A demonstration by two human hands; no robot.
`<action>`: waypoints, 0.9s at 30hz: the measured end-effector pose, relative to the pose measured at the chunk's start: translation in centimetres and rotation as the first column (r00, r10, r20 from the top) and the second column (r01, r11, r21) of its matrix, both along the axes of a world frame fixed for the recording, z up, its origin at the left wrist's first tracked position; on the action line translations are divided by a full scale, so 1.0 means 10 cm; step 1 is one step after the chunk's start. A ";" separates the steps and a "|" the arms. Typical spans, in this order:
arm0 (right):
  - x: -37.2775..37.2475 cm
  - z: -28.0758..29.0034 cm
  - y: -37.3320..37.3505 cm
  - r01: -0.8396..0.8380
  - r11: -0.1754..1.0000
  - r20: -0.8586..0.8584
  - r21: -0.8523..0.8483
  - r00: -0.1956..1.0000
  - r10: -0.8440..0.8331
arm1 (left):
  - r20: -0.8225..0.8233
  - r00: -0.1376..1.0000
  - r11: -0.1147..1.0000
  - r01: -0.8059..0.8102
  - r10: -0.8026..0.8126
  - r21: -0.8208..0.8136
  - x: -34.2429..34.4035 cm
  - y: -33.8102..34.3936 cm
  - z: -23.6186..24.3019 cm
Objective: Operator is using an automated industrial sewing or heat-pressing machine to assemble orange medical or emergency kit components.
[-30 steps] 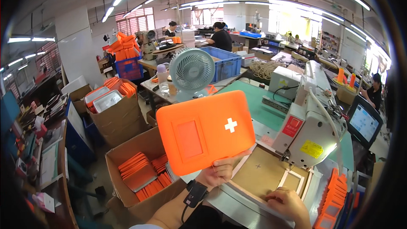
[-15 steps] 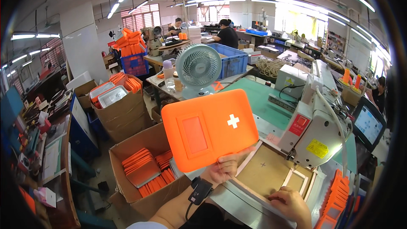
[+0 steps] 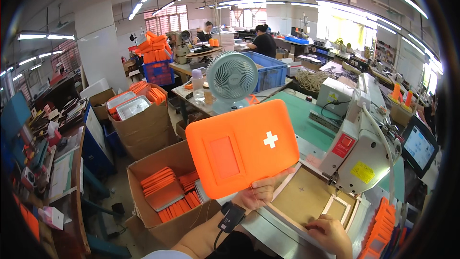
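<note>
My left hand (image 3: 259,193) is closed on the lower right edge of an orange first-aid case cover (image 3: 254,163), raised and tilted toward me. The cover has rounded corners, a raised rectangular window on its left and a white cross on its right. Loose threads hang from its lower edge. Lower right, my right hand (image 3: 330,235) has its fingers curled together at the near edge of a tan template board (image 3: 299,196) with a pale frame. Whatever those fingers may pinch is hidden. Just beyond the board stands the head of an industrial sewing machine (image 3: 354,163).
A cardboard box (image 3: 139,177) of orange covers stands left of my forearm, with another carton (image 3: 143,132) behind. A grey-green fan (image 3: 233,79) is ahead. Orange pieces (image 3: 381,230) stack at right, near a screen (image 3: 418,146). Two people work in the background.
The view has shifted slightly, so the scene sits a little to the right and lower. My left hand still holds up the orange cover, and my right hand remains at the board.
</note>
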State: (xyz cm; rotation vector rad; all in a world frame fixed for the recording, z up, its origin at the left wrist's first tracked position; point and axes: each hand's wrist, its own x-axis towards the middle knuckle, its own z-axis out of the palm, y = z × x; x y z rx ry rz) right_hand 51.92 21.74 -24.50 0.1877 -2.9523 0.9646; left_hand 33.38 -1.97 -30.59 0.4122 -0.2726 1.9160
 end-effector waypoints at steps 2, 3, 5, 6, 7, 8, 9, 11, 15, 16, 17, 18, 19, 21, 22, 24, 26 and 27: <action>0.05 0.12 -0.07 0.002 1.000 -0.007 -0.030 1.000 -0.002 | -0.011 1.000 1.000 -0.003 0.003 -0.005 0.01 -0.01 0.00; 0.04 0.14 -0.07 0.005 0.999 0.024 -0.042 1.000 -0.004 | -0.017 1.000 1.000 -0.011 0.011 -0.005 0.01 -0.02 0.00; 0.04 0.16 -0.08 0.020 0.998 0.088 -0.059 0.996 -0.015 | -0.027 1.000 1.000 -0.010 0.010 0.000 -0.01 -0.02 0.00; 0.05 0.17 -0.08 0.026 0.998 0.085 -0.056 0.996 -0.021 | -0.031 0.999 1.000 -0.006 0.006 0.006 -0.01 -0.01 0.00; 0.06 0.18 -0.08 0.031 0.998 0.082 -0.052 0.996 -0.027 | -0.035 0.999 1.000 0.001 0.000 0.007 -0.03 0.01 -0.01; 0.06 0.17 -0.08 0.030 0.998 0.079 -0.053 0.997 -0.026 | -0.040 0.999 1.000 0.001 -0.001 0.010 -0.02 0.02 -0.01; 0.06 0.17 -0.08 0.024 0.998 0.076 -0.060 0.997 -0.019 | -0.046 0.999 1.000 0.000 0.000 0.009 -0.03 0.02 -0.01; 0.05 0.16 -0.08 0.008 0.997 0.071 -0.075 0.997 -0.002 | -0.060 0.998 1.000 -0.012 0.013 0.012 -0.04 0.01 0.00; 0.03 0.15 -0.09 0.000 0.996 0.071 -0.095 0.997 0.007 | -0.092 0.992 0.995 -0.085 0.089 0.045 -0.09 -0.09 0.02; 0.03 0.15 -0.11 0.000 0.995 0.054 -0.098 0.999 0.006 | -0.100 0.985 0.990 -0.133 0.138 0.054 -0.14 -0.16 0.04; 0.04 0.14 -0.11 0.007 0.995 0.045 -0.099 0.999 -0.003 | -0.102 0.973 0.978 -0.204 0.208 0.052 -0.20 -0.24 0.03; 0.04 0.13 -0.10 0.027 0.995 0.065 -0.091 0.998 -0.021 | -0.071 0.942 0.945 -0.326 0.328 0.033 -0.27 -0.47 0.06; 0.02 0.12 -0.11 0.013 0.995 0.085 -0.097 0.996 -0.005 | -0.054 0.878 0.879 -0.476 0.475 -0.009 -0.27 -0.80 0.13; 0.02 0.06 -0.05 0.020 0.996 0.092 -0.089 0.996 -0.012 | -0.091 0.740 0.731 -0.673 0.666 -0.115 -0.36 -1.33 0.17; 0.02 0.04 -0.03 0.006 0.996 0.070 -0.087 0.998 0.000 | -0.122 0.655 0.645 -0.756 0.746 -0.115 -0.38 -1.64 0.15; 0.01 0.03 -0.04 -0.016 0.996 0.048 -0.092 0.999 0.020 | -0.292 0.402 0.376 -0.915 0.868 -0.143 -0.40 -2.39 -0.14; -0.02 0.05 -0.08 -0.011 0.997 0.056 -0.078 0.998 0.015 | -0.496 0.026 -0.182 -0.913 0.868 -0.366 -0.38 -3.04 -0.49; -0.02 0.05 -0.09 -0.001 0.998 0.060 -0.068 0.998 0.005 | -0.602 -0.134 -0.510 -0.690 0.787 -0.513 -0.40 -3.25 -0.64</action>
